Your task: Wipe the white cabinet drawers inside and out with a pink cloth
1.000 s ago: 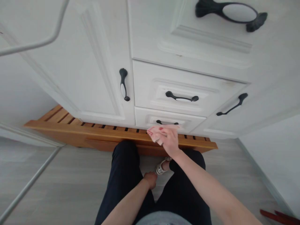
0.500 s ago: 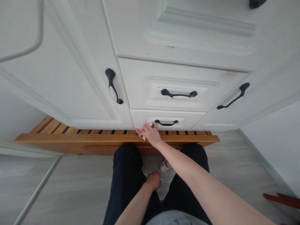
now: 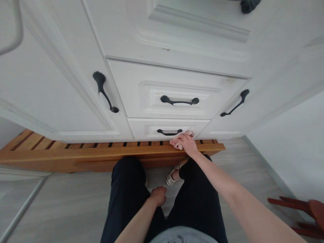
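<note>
A pink and white patterned cloth [image 3: 177, 143] is bunched under my right hand [image 3: 187, 143], whose fingers press it against the lower front of the bottom drawer [image 3: 152, 132]. The black handle [image 3: 169, 132] of that drawer is just left of the cloth. Part of the cloth hangs toward the slatted wooden bench [image 3: 111, 152] at the cabinet's foot. My left hand [image 3: 158, 195] rests by my left thigh, between my knees, with its fingers curled in; I see nothing held in it.
White cabinet doors with black handles [image 3: 104, 92] flank the drawers, and a wider drawer [image 3: 177, 101] sits above. On the right stand a white wall [image 3: 291, 135] and a reddish-brown stool [image 3: 314, 209] on its side. A metal rail [image 3: 26, 207] crosses the floor at left.
My right hand has moved the cloth rightward along the bottom drawer, from left of its handle to right of it. The view has shifted right; my left hand stays by my thigh.
</note>
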The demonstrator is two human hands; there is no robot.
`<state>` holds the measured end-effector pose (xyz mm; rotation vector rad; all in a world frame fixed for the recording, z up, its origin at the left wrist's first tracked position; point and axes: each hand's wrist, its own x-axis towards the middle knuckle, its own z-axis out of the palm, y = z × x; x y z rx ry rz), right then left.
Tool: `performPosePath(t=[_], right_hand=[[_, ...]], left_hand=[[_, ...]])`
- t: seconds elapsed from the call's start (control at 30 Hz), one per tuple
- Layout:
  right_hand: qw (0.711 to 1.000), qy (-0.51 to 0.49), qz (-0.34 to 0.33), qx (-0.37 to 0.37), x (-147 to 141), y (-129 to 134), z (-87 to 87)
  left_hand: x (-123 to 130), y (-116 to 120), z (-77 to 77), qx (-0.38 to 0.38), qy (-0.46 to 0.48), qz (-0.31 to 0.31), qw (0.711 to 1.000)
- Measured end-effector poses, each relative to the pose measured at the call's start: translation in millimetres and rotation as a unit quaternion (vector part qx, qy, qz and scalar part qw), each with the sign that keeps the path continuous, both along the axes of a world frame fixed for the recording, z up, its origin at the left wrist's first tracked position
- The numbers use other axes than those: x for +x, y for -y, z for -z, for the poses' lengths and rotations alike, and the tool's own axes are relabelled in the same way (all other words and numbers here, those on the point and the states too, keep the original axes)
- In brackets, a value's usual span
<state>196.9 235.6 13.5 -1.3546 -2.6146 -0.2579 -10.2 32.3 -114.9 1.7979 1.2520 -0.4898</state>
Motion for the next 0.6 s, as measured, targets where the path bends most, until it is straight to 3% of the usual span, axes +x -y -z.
performPosePath(t=[0.1,0.27,0.6], right_hand=[[1.000,0.011,0.009,0.002,15.4,2.7,-8.7],[1.000,0.016,-0.008,0.005,15.2,-2.2,-22.1],[0.997,0.000,-0.056,0.050,31.5,-19.8,-72.8]], left_hand=[[4.0,-0.9,-1.1,-0.004,-0.012,0.014,1.000],[9.3,0.0,-2.2,-0.008,-0.023,0.023,0.999],[7.1,0.8,-4.3,0.000,-0.028,0.032,0.999]])
